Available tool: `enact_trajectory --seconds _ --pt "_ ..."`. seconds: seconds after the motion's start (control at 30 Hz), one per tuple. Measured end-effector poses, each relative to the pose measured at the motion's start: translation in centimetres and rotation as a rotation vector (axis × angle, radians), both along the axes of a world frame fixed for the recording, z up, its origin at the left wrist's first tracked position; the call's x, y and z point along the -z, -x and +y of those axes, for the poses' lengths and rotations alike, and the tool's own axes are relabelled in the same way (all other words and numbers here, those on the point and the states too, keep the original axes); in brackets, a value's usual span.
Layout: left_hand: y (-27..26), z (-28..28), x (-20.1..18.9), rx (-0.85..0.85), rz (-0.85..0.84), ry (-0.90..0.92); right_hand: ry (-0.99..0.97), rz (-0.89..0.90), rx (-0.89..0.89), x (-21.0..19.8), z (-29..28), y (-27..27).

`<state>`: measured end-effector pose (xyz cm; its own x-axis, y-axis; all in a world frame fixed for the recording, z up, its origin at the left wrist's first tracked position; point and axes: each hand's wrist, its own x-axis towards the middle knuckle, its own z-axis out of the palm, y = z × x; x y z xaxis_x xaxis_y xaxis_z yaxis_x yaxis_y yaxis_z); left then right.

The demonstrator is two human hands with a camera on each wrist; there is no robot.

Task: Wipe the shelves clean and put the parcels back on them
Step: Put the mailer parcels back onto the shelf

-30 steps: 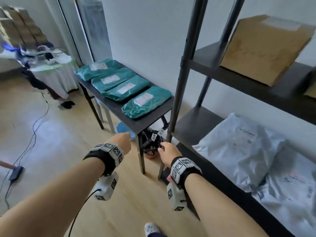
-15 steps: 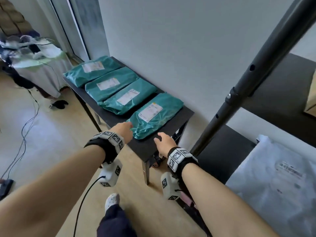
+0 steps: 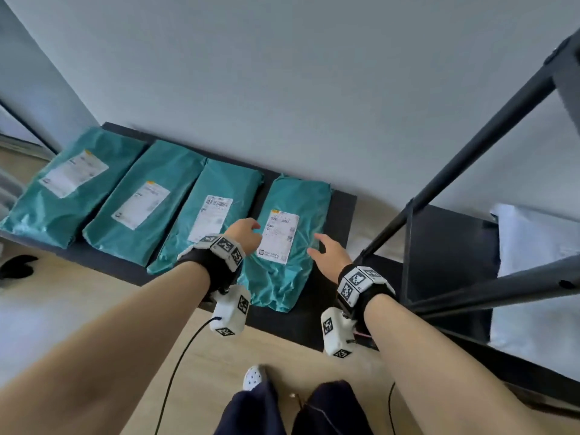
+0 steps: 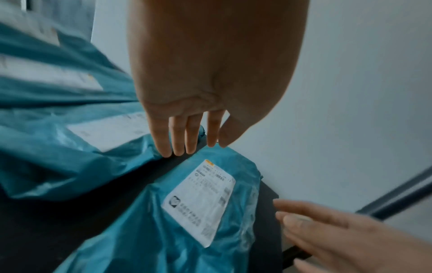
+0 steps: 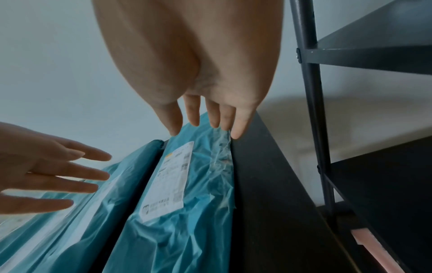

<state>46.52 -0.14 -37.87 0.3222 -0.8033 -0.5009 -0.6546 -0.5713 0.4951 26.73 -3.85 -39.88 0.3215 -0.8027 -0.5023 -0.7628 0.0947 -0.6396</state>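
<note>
Head view, left hand, right hand spread over teal parcel

Both arms are bare. A black band with white squares of black marks is worn on the left wrist, and another band on the right. A small white box is hung under each band. Dark blue trousers and a white shoe with holes are worn.

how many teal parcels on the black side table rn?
4, in one row on the black table: far-left parcel, second parcel, third parcel, and the rightmost parcel between the open left hand and right hand. None looks hidden.
</note>
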Motion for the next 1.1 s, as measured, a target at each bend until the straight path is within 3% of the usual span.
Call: enact_trajectory --seconds 0.1,0.27,0.63,0.87,1.1 --pt "-1.1 -2.4 1.0 -0.019 0.098 -0.010 -0.019 -0.006 0.051 0.7 -1.7 -0.9" --pt "-2.7 -4.9 3.2 -0.003 0.062 -0.050 -0.041 -0.014 0.122 2.6 -4.5 -2.3" --pt "-2.4 -6.9 6.0 -0.115 0.174 -0.172 -0.109 -0.027 0.256 6.1 -5.5 -2.7" --pt "-2.2 -6.5 6.1 -0.165 0.192 -0.220 -0.182 -0.211 0.415 7.0 -5.1 -2.5" --pt "-2.1 -5.0 5.0 -0.157 0.177 -0.158 -0.163 -0.357 0.425 5.3 -3.3 -1.3"
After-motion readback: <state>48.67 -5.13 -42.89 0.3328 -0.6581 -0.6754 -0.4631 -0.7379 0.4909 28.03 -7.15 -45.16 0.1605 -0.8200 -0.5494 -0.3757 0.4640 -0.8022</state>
